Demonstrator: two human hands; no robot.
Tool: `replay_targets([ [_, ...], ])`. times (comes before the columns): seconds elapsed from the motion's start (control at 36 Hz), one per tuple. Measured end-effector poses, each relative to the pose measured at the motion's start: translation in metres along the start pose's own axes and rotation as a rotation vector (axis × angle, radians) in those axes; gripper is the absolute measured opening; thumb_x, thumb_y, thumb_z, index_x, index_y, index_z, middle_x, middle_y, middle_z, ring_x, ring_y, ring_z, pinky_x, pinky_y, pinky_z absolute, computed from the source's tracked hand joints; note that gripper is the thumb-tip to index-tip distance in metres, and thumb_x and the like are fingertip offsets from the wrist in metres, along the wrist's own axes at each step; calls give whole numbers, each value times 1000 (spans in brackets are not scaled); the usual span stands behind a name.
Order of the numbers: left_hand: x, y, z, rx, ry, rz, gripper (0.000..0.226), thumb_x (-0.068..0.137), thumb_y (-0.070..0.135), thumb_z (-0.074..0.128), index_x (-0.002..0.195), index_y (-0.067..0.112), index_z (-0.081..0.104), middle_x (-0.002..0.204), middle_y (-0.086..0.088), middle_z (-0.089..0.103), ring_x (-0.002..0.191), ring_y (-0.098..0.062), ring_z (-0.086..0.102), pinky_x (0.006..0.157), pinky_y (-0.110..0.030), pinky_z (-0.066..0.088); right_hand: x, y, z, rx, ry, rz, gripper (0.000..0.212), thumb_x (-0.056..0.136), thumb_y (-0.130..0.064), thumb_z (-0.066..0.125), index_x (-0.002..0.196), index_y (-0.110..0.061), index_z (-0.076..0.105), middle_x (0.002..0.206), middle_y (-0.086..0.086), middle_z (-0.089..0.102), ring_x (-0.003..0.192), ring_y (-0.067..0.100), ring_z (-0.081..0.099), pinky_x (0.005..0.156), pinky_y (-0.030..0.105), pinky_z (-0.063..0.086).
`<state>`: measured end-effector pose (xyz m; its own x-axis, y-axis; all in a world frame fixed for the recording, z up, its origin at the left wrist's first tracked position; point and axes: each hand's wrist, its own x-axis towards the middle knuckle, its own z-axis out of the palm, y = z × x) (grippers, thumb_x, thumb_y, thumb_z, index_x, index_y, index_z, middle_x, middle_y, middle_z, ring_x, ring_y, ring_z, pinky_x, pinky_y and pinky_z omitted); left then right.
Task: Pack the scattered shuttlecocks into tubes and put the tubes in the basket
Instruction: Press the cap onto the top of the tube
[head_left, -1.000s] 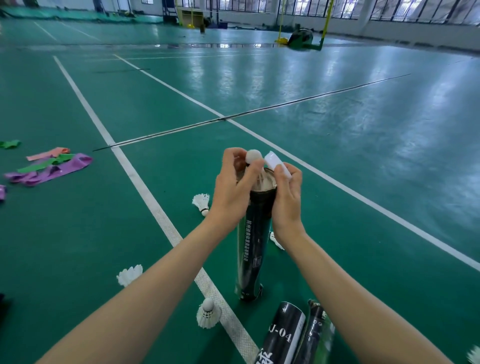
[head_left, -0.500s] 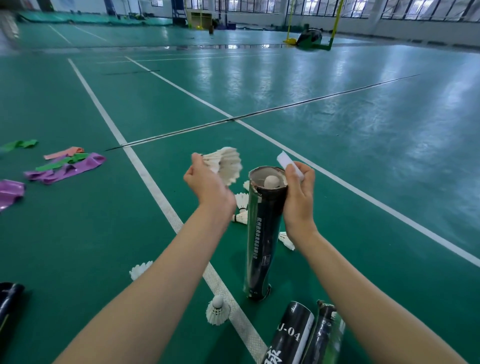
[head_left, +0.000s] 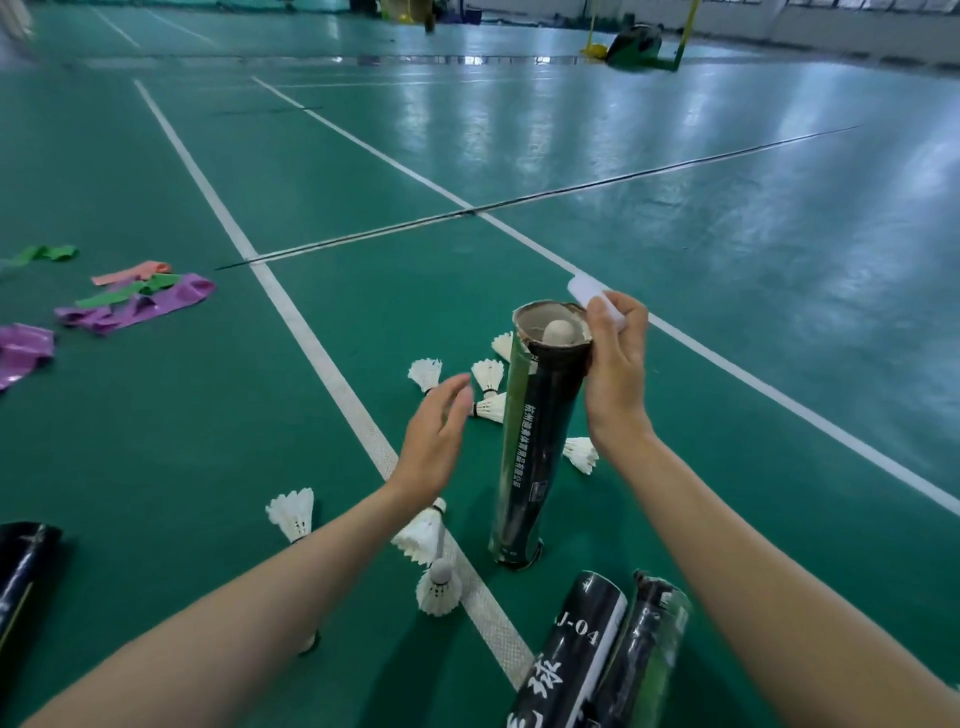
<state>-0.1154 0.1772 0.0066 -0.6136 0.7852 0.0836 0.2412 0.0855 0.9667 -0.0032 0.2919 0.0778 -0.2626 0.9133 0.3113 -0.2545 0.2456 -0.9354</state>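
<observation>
A dark tube (head_left: 540, 431) stands upright on the floor, open-topped, a cork showing inside. White shuttlecocks (head_left: 439, 592) lie scattered around it. Two more tubes (head_left: 574, 670) lie nearby.

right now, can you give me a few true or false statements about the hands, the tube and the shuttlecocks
1. The upright tube stands on the floor with its top open. True.
2. The left hand holds a shuttlecock. False: it is open and holds nothing.
3. The right hand has its grip on the tube near the rim and also holds a white cap. True.
4. The tube is empty. False: a cork tip shows inside the opening.
5. All shuttlecocks are packed. False: several lie on the floor, one on the white line.
</observation>
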Motion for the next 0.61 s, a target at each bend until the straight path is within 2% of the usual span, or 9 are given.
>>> replay_targets([
  [0.06,-8,27,5,-188,-36,212,36,97,34,49,131,25,48,129,3,55,122,-5,50,104,-21,38,-1,-1,1,-9,-8,-21,4,96,-29,51,95,-27,49,102,4,52,82,7,53,73,19,45],
  [0.11,-12,41,13,-181,-105,335,51,86,40,59,133,33,40,131,4,53,123,-7,49,104,-22,39,-2,-2,1,-28,-18,-38,9,89,-35,53,95,-28,51,101,3,53,84,9,53,76,23,44],
  [0.17,-11,48,21,-138,-112,335,71,77,40,71,137,33,34,134,8,51,124,-5,49,105,-25,40,-2,-4,-1,-39,-44,-50,12,86,-34,54,96,-27,53,97,-1,56,81,7,54,74,24,44],
  [0.22,-8,52,28,-132,-70,309,81,72,36,77,140,26,33,133,8,53,123,-6,51,107,-35,41,-3,-7,-3,-78,-102,-81,15,85,-32,56,98,-24,55,99,-3,57,83,4,55,75,22,45],
  [0.28,-5,54,31,-132,-53,284,82,70,33,78,138,25,33,128,8,56,120,-6,54,105,-39,44,-3,-11,-7,-135,-195,-123,18,84,-31,57,100,-23,55,104,0,58,88,3,57,78,20,45],
  [0.36,-2,57,33,-91,-88,252,80,70,31,79,136,30,33,124,11,59,115,-6,57,101,-40,47,-2,-16,-14,-275,-296,-204,24,81,-39,57,103,-30,55,115,7,58,103,18,58,89,32,47],
  [0.42,-1,60,33,-73,-93,239,79,68,35,79,133,34,33,122,13,59,112,-4,58,98,-39,48,-1,-19,-19,-409,-346,-313,30,82,-39,55,108,-24,55,125,4,54,116,15,51,100,29,41],
  [0.5,1,63,34,-73,-98,231,80,68,34,81,131,37,32,123,12,58,112,-4,58,97,-35,49,3,-23,-23,-538,-413,-435,33,85,-36,52,112,-17,55,138,2,47,127,13,44,104,21,33],
  [0.61,4,64,37,-50,-104,229,75,75,25,81,131,32,32,122,7,57,111,-10,57,93,-34,49,8,-24,-27,-651,-468,-586,33,89,-34,53,108,-7,60,136,4,53,128,18,47,106,30,37],
])
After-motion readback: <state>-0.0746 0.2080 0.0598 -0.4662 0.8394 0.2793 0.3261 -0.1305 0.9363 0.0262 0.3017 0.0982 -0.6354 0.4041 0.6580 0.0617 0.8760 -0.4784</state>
